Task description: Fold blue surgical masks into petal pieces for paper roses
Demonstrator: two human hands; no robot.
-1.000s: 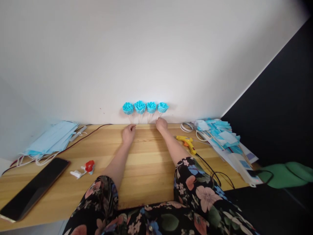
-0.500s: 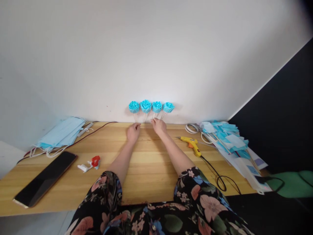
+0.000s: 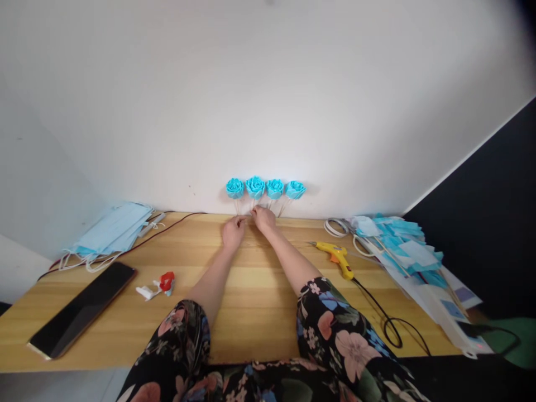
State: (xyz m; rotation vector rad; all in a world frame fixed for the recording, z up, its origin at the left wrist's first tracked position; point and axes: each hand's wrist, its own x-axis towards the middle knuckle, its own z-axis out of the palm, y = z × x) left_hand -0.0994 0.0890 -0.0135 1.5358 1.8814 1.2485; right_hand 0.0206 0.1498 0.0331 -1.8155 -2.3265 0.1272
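Note:
Several bright blue handmade roses on thin pale stems lean in a row against the wall: the leftmost rose (image 3: 235,188), the second rose (image 3: 255,187), the third rose (image 3: 275,189) and the rightmost rose (image 3: 295,190). My right hand (image 3: 264,219) is closed, its fingertips pinched on the stem of the second rose near the table's back edge. Just below the leftmost rose's stem, my left hand (image 3: 233,232) has thumb and fingers pinched together. Whether it grips that stem or something else small is too fine to make out.
On the right lie a yellow glue gun (image 3: 336,258) with a black cord, a white tape roll (image 3: 336,227) and a heap of blue pieces (image 3: 408,243). Face masks (image 3: 113,229), a phone (image 3: 84,310) and red and white scraps (image 3: 166,282) lie left on the wooden table (image 3: 251,312).
My right hand has shifted left, from beside the third rose's stem to the second rose's stem, closer to my left hand. The whole view has shifted slightly.

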